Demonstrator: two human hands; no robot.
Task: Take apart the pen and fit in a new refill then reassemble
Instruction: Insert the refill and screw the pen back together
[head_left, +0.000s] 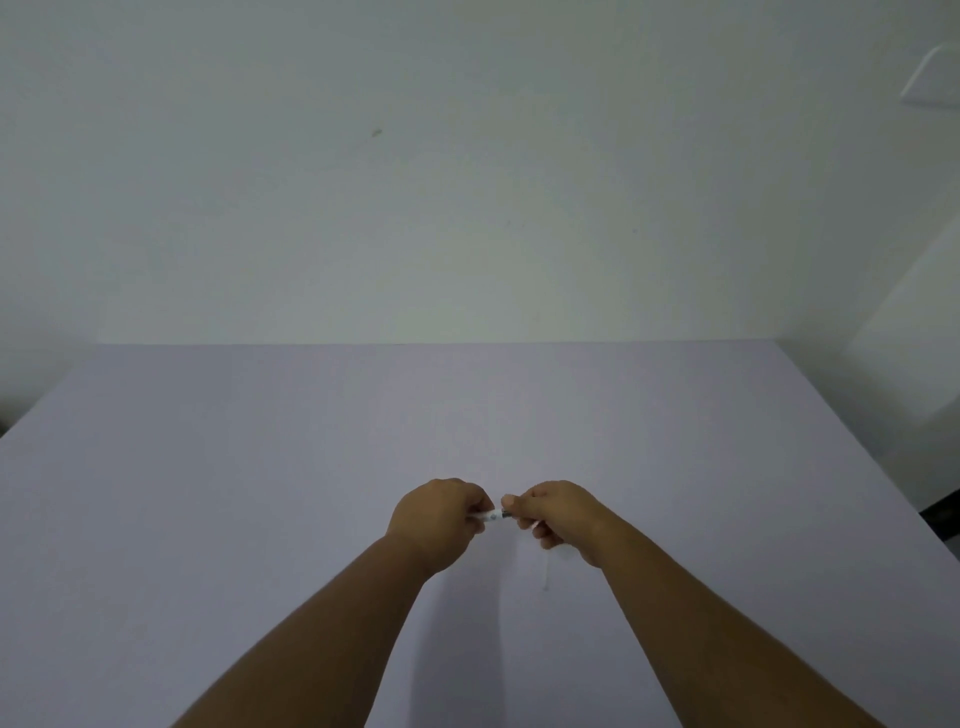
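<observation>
Two hands in view, lower centre of the frame, over a pale lilac table (260, 493). One pen (491, 516), held level between them; only a short white and dark stretch shows in the gap. Left hand (439, 519): fingers curled tight around the pen's left end. Right hand (558, 517): fingers pinched on the pen's right end. One thin white rod, possibly the refill (545, 569), hangs below the right hand; too faint to confirm.
</observation>
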